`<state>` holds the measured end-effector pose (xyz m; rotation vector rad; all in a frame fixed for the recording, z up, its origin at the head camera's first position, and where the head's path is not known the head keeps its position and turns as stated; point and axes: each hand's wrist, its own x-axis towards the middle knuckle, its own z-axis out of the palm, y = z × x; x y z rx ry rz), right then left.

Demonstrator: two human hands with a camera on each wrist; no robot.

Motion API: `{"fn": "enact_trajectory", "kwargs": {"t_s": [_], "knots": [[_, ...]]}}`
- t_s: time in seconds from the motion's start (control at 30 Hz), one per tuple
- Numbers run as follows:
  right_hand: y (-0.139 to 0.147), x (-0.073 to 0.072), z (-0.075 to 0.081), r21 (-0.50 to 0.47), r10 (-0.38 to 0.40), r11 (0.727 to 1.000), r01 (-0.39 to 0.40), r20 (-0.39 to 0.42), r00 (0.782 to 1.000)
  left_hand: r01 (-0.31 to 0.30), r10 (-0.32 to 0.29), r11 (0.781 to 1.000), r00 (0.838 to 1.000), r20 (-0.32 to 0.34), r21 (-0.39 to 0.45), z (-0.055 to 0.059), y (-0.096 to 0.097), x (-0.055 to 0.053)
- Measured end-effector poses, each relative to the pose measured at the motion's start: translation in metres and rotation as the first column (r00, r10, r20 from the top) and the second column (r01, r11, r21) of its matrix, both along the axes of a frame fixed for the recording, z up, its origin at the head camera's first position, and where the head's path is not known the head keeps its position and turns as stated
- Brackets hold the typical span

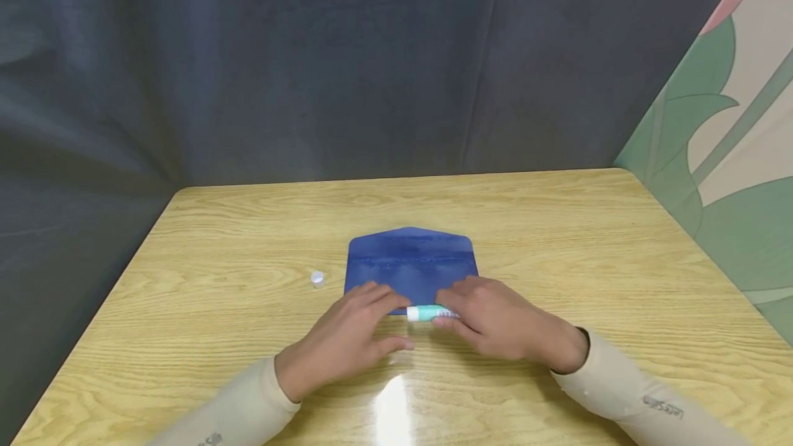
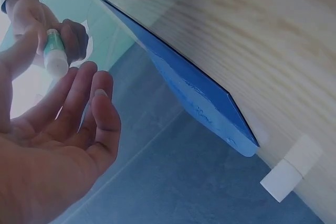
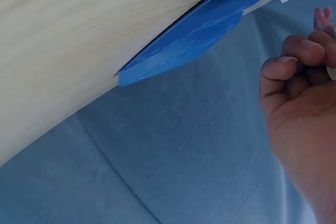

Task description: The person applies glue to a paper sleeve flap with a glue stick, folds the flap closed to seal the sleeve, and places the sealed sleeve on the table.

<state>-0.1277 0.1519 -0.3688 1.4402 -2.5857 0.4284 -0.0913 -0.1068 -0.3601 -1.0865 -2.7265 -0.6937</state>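
A blue envelope [image 1: 403, 279] lies on the table with its pointed flap [image 1: 410, 242] unfolded toward the far side. Wet-looking streaks show on the flap. My right hand [image 1: 495, 315] grips a green and white glue stick [image 1: 425, 313], held sideways over the envelope's near edge with its white end toward the left. My left hand [image 1: 350, 329] is beside that white end, thumb and fingers spread apart around nothing. In the left wrist view its fingertips come close to the glue stick [image 2: 55, 53]. Curled fingers hide most of the stick in the right wrist view.
A small white cap [image 1: 317, 278] stands on the wood-grain table [image 1: 235, 294], left of the envelope. A dark curtain [image 1: 347, 74] hangs behind the table, and a leaf-patterned cloth [image 1: 743, 157] is on the right.
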Motion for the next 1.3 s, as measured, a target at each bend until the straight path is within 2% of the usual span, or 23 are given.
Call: {"fn": "enact_trajectory", "kwargs": {"t_s": [0.43, 0.77, 0.9, 1.17, 1.3], "knots": [[-0.021, 0.009, -0.002, -0.018, 0.038, 0.999, -0.038, 0.012, 0.999, 0.015, -0.015, 1.000, 0.999, -0.032, -0.011, 0.000, 0.004, 0.004], [-0.025, 0.008, -0.002, -0.004, 0.017, 1.000, -0.017, 0.057, 0.998, -0.011, 0.010, 1.000, 0.998, -0.065, -0.004, 0.000, 0.004, 0.003], [-0.021, 0.006, -0.003, -0.018, 0.010, 1.000, -0.009, 0.092, 0.996, -0.022, 0.023, 1.000, 0.997, -0.072, 0.008, -0.001, 0.005, 0.003], [-0.010, -0.004, -0.001, -0.009, -0.044, 0.999, 0.046, 0.142, 0.989, -0.064, 0.069, 0.997, 0.986, -0.155, 0.038, -0.005, 0.002, -0.001], [-0.007, -0.007, 0.000, -0.010, -0.058, 0.998, 0.061, 0.174, 0.983, -0.076, 0.084, 0.995, 0.985, -0.153, 0.057, -0.005, 0.001, -0.002]]}}
